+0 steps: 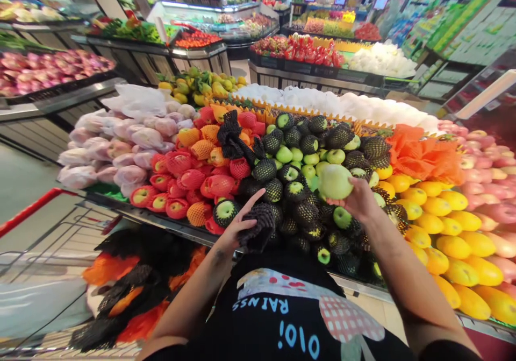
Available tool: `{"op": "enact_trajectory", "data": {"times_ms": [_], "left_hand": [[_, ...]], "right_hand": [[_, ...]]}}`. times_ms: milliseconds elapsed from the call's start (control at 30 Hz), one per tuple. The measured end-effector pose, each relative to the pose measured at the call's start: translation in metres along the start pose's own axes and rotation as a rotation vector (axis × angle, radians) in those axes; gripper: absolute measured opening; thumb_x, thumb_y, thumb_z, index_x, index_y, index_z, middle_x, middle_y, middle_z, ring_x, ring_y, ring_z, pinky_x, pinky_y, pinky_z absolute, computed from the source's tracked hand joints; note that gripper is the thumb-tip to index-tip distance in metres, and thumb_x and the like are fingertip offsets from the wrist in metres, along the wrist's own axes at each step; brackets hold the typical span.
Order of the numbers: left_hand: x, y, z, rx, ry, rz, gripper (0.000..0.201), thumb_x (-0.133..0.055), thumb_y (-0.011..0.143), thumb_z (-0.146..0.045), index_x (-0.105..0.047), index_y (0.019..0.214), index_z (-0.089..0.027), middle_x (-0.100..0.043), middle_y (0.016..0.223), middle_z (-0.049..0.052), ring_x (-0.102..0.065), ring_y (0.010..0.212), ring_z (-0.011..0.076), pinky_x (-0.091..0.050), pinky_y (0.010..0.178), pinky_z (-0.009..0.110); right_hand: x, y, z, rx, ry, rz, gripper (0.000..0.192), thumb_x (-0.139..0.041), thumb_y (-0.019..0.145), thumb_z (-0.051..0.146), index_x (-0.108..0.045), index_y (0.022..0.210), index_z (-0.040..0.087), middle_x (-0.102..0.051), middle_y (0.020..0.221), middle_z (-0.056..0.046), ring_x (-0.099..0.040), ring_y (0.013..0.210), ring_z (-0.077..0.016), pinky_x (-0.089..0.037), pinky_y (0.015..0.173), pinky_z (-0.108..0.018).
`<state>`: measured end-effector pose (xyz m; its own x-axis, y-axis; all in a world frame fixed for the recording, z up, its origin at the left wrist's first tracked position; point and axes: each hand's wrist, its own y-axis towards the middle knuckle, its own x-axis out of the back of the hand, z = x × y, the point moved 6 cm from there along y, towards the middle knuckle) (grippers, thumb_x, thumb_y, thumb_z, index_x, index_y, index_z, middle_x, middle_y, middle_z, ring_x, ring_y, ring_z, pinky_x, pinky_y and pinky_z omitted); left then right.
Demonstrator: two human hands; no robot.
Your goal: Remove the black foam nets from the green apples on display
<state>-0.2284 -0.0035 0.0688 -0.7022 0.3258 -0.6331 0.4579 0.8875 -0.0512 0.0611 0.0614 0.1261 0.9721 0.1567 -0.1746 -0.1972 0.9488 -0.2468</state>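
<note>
My right hand [360, 198] grips a pale green apple [335, 182] above the pile, its fingers around the fruit's right side and underside. A black foam net sleeve [258, 231] is in my left hand [236, 229], with the index finger stretched out past it. The sleeve and the apple are apart. Below both hands lie green apples in black nets [305, 212], and a few bare green apples [311, 171] show among them. Left of these sit red apples in red foam nets [191, 179].
Yellow mangoes [451, 221] lie to the right, below orange netting [425, 154]. Wrapped pink fruit [131, 140] is heaped at the left. A wire cart [44, 226] with a red handle holds loose black and orange nets [131, 288]. White-wrapped fruit [363, 107] lines the back.
</note>
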Motion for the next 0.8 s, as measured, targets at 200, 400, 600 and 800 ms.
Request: {"op": "enact_trajectory", "data": {"times_ms": [200, 400, 600, 800], "left_hand": [[0.002, 0.01, 0.008, 0.083, -0.081, -0.002, 0.083, -0.072, 0.071, -0.026, -0.043, 0.148, -0.018, -0.072, 0.101, 0.007, -0.067, 0.085, 0.0177, -0.049, 0.078, 0.026], [0.001, 0.015, 0.018, 0.304, 0.031, 0.133, 0.066, -0.073, 0.07, -0.037, -0.059, 0.129, -0.013, -0.069, 0.078, 0.005, -0.059, 0.06, 0.0134, -0.04, 0.059, 0.022], [-0.017, 0.018, 0.018, 0.336, 0.419, 0.317, 0.058, -0.071, 0.077, -0.037, -0.059, 0.131, -0.017, -0.067, 0.09, 0.004, -0.06, 0.076, 0.0154, -0.042, 0.07, 0.024], [-0.024, 0.019, 0.036, 0.291, 0.844, 0.466, 0.052, -0.066, 0.083, -0.025, -0.055, 0.133, -0.02, -0.066, 0.111, 0.007, -0.06, 0.106, 0.0209, -0.045, 0.094, 0.033]], "right_hand": [[-0.027, -0.035, -0.062, 0.156, -0.007, -0.034, 0.072, -0.08, 0.06, 0.042, -0.049, 0.123, 0.029, -0.061, 0.119, -0.006, -0.062, 0.103, -0.0271, -0.055, 0.087, -0.042], [-0.055, -0.054, -0.088, 0.55, -0.865, -0.098, 0.075, -0.077, 0.068, 0.028, -0.046, 0.136, 0.026, -0.049, 0.132, -0.013, -0.05, 0.124, -0.0327, -0.039, 0.11, -0.055], [-0.072, -0.055, -0.123, 0.692, -1.087, 0.044, 0.075, -0.074, 0.065, 0.026, -0.047, 0.134, 0.018, -0.058, 0.129, -0.015, -0.05, 0.124, -0.0338, -0.029, 0.116, -0.06], [-0.072, -0.045, -0.137, 0.668, -1.195, 0.147, 0.074, -0.07, 0.065, 0.018, -0.044, 0.135, 0.016, -0.061, 0.131, -0.015, -0.047, 0.125, -0.0355, -0.029, 0.114, -0.061]]}}
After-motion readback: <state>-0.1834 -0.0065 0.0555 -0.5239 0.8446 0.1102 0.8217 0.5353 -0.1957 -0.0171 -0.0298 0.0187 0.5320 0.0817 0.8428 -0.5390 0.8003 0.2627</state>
